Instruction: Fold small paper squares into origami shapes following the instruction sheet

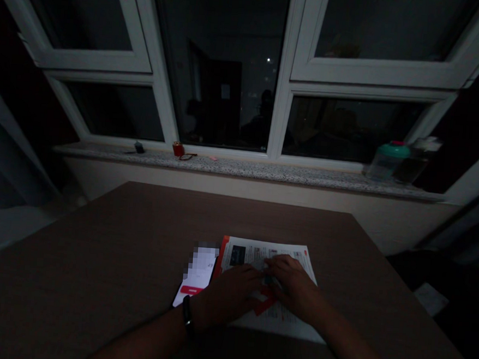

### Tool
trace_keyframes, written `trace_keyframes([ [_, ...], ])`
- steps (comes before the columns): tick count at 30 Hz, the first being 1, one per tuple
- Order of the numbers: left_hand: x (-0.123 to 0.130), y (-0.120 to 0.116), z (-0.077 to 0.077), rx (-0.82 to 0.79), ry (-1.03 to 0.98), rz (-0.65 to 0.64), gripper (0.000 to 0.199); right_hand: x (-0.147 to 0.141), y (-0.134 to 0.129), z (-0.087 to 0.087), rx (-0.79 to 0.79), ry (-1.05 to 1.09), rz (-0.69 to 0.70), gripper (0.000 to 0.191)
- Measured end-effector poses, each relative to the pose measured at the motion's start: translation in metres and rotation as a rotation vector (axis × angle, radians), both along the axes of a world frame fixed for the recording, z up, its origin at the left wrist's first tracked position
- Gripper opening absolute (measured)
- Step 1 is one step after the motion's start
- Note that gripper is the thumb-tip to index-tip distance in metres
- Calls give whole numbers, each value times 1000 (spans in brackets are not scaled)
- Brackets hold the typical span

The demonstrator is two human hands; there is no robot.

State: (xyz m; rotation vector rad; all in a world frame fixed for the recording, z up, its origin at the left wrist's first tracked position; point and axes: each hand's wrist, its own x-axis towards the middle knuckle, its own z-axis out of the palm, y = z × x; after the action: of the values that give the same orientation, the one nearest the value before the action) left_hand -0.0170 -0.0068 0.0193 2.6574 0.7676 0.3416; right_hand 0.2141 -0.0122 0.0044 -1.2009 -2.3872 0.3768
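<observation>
A printed booklet or leaflet (307, 263) with red along its left edge lies on the brown table, under both of my hands. My left hand (234, 288), with a dark band on the wrist, curls over its left half. From the right, my right hand (293, 284) reaches in, its fingers bent and close together. Between the two hands shows a small red piece (266, 304), which looks like paper. Both hands' fingers close in on it, and partly cover it. Just left of the booklet, a lit phone (198, 272) lies face up beside my left wrist.
The brown table (129, 237) reaches toward a granite windowsill (240, 168). On the sill stand a small red jar (178, 149), a small dark bottle (139, 147) and a container with a teal lid (388, 160). The room is dim.
</observation>
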Motion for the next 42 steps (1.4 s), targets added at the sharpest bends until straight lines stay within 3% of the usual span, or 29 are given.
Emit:
trace_keyframes([
  [5, 1, -2, 3, -2, 10, 24, 37, 0, 1, -2, -6, -17, -1, 40],
  [15, 2, -1, 3, 10, 5, 6, 30, 1, 1, -4, -2, -21, -4, 38],
  [22, 2, -1, 1, 40, 49, 13, 31, 1, 1, -7, 14, -12, -3, 47],
  [42, 1, 0, 2, 19, 28, 11, 34, -4, 2, -8, 39, 15, -42, 33],
])
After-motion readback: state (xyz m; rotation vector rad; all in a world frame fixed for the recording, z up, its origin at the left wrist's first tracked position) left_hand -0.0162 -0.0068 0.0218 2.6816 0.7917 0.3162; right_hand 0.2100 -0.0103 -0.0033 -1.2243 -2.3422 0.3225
